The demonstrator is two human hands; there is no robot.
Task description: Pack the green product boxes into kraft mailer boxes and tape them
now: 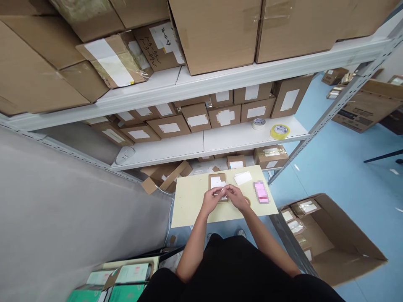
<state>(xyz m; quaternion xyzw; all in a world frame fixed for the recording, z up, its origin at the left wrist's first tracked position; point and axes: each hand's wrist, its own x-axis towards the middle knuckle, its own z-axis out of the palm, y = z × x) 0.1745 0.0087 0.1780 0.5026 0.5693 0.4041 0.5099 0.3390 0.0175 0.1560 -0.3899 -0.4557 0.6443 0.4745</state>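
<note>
Cardboard box [213, 181] lies beneath both hands' curled fingers [223, 191], tips together, on the yellow surface [189, 201]; shelves [176, 149] above.

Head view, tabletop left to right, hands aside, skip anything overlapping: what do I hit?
Small cardboard box with white labels → white paper → pink item, pixelated.

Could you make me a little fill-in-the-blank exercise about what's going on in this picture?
The pink item on the table lies farther from the left hand than from the ____ hand. On the shelf, beside the white tape roll, lies a ____ tape roll. The floor is coloured ____. The person's top is coloured ____.
Missing words: right; yellow; blue; black.
</note>
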